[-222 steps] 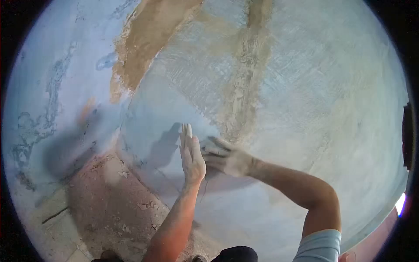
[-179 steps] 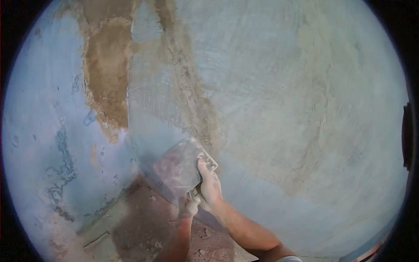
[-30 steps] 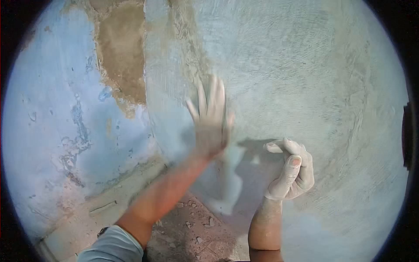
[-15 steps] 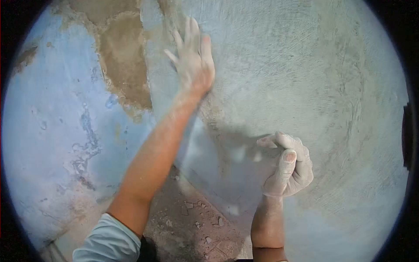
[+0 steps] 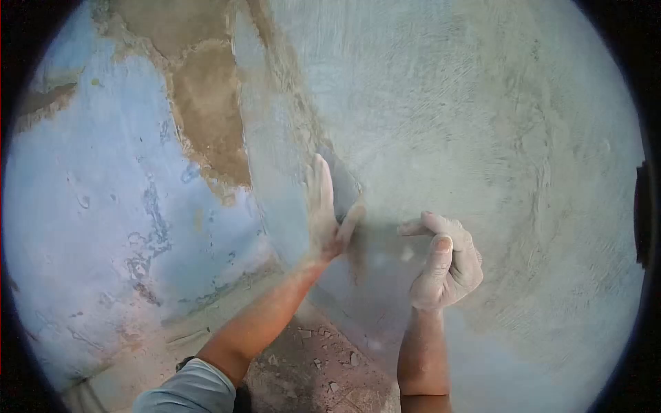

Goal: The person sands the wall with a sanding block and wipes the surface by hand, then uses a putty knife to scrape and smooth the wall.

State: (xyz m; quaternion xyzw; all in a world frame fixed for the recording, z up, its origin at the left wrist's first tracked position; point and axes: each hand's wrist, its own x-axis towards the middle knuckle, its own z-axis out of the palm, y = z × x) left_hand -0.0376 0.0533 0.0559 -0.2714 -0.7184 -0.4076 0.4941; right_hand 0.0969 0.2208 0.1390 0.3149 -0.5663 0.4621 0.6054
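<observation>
My left hand [image 5: 325,210] is at the wall, coated in pale dust and slightly blurred. Between its fingers and thumb shows a dark grey sheet of sandpaper [image 5: 340,180], held against the wall. Part of the sheet is hidden behind the fingers. The wall [image 5: 441,131] has a pale grey-green, streaked surface here. Lower and to the right, my right hand [image 5: 447,265] hangs in front of the wall, thickly dusted white. Its fingers are curled in with the thumb close to them, and nothing shows in its grasp.
Left of the hands, a blue wall section [image 5: 117,179] has peeling spots and a bare brown patch [image 5: 210,113]. The two wall sections meet in a corner. Below, the floor [image 5: 282,385] carries dust and several broken chips [image 5: 354,359].
My left hand has swept down the wall and turned, and the sandpaper hidden before now shows. My right hand stays curled in nearly the same place. The view has shifted slightly.
</observation>
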